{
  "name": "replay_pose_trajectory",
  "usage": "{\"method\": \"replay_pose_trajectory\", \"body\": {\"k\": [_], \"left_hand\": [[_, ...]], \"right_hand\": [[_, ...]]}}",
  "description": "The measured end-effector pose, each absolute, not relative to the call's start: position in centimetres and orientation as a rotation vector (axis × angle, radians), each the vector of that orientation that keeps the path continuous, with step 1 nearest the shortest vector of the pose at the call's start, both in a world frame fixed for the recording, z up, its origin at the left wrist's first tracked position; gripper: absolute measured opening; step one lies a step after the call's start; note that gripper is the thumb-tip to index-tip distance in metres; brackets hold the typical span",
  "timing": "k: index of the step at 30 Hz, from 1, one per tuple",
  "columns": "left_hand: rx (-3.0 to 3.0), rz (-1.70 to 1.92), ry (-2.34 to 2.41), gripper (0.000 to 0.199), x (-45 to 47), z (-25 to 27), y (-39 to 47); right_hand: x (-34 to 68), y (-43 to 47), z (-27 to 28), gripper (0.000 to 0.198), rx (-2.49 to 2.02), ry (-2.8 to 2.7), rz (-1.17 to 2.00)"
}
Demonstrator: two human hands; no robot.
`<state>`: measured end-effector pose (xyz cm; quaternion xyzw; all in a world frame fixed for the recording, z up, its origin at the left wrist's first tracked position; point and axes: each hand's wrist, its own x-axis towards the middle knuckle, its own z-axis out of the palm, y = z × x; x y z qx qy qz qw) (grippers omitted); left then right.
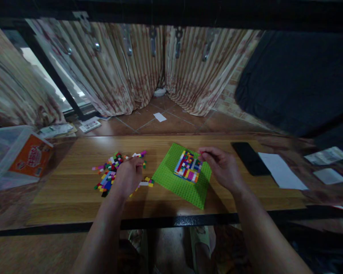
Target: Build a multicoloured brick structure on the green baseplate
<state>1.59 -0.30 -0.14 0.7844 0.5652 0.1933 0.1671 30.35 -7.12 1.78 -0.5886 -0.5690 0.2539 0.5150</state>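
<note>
A green studded baseplate (171,182) lies askew on the wooden table, carrying a low block of multicoloured toy bricks (188,167). At the block's far right corner is my right hand (224,167), thumb and forefinger pinched on a small red brick (200,153). My left hand (129,176) is lowered among loose toy bricks (107,179) left of the baseplate. Its fingers are bent and close together, and whatever they touch or hold is hidden. A few bricks, one of them white (143,183), lie between that hand and the baseplate.
On the wooden table (71,190), a black phone-like slab (250,158) and a white sheet (281,170) lie to the right. A clear plastic bin (5,152) with an orange label stands at the left. Curtains (117,76) hang beyond the tiled floor (177,118).
</note>
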Motion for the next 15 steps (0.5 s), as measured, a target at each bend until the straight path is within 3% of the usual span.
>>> {"method": "replay_pose_trajectory", "body": {"k": [9,15], "left_hand": [[2.202,0.395,1.762,0.031,1.8,0.2,-0.4],[2.132,0.375,1.784,0.036,0.8,0.0,-0.2]], "right_hand": [[29.8,-7.1,0.9,0.021,-1.394,-1.295,0.744],[29.8,-7.1,0.9,0.021,-1.462,-1.293,0.636]]}}
